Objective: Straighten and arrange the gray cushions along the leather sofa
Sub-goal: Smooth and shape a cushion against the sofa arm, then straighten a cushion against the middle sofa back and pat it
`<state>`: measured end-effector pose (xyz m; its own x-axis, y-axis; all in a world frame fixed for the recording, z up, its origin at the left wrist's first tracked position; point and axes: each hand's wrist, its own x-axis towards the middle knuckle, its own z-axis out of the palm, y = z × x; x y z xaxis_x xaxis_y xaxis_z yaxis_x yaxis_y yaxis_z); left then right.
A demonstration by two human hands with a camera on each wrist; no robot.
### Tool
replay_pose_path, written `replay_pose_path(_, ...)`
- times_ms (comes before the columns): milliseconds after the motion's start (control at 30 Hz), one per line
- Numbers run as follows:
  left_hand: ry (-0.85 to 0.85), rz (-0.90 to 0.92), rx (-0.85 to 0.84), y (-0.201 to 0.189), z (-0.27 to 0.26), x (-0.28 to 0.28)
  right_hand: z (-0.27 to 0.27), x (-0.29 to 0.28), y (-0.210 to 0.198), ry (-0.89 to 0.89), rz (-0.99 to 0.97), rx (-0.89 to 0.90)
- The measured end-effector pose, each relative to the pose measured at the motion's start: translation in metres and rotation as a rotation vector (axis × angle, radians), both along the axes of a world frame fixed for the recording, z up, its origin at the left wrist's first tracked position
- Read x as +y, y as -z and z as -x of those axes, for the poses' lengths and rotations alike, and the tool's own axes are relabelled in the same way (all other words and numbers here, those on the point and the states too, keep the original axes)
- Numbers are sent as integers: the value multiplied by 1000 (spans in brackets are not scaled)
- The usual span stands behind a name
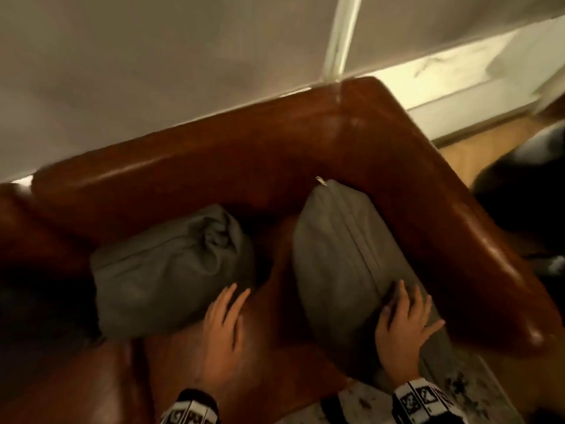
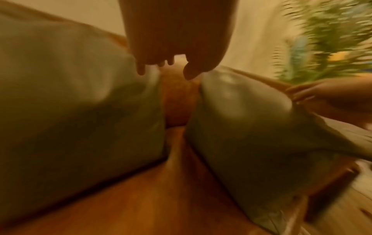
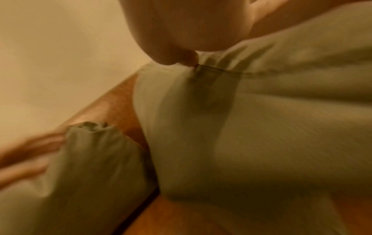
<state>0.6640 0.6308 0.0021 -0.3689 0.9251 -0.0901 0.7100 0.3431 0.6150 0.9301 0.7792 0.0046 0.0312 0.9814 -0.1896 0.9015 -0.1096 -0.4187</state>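
Currently right hand (image 1: 403, 325) flat on zippered cushion (image 1: 345, 255), long axis 11-to-5; left hand (image 1: 224, 328) relaxed, empty, crumpled cushion (image 1: 171, 270) at 11.

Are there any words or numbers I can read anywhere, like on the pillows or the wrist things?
No readable words or numbers.
Left wrist band: black-and-white square code patterns, no legible letters.
Right wrist band: the same kind of patterns, too blurred to read.
Gray cushions and leather sofa: no label or print visible.
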Motion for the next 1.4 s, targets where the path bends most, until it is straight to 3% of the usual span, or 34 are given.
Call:
replay_pose_path(100,-185,150,21,16,12,-82,47,14,-31,-251,-166,298)
replay_pose_path(167,-336,243,21,12,17,-110,93,14,-51,-463,-97,455)
replay_pose_path(233,-483,273,-14,-4,24,-114,144,6,-58,-744,-9,482)
replay_pose_path(333,-498,323,0,-9,46,-110,201,-24,-39,-1153,60,348)
replay_pose_path(467,-432,472,-26,15,84,-105,236,-60,3,-1448,-148,-81)
replay_pose_path(567,-373,481,33,32,113,-94,254,-58,28,-1447,-198,-300)
replay_pose_path(733,-436,391,273,53,186,-73,307,-37,47,-1471,-326,-358)
replay_pose_path(833,-364,354,339,67,230,-52,355,-16,64,-1392,-359,-427)
replay_pose_path(967,-371,312,361,95,239,-29,366,-2,84,-1306,-311,-433)
replay_pose_path(1167,-271,277,408,108,258,-38,359,-16,86,-1376,-476,-410)
replay_pose_path(1267,-264,144,423,107,243,-42,376,6,85,-1320,-335,-397)
replay_pose_path(1333,-421,12,315,104,230,-58,365,7,85,-1360,-333,-368)
replay_pose_path(1400,-809,-190,91,99,221,-73,340,1,76,-1403,-446,-183)
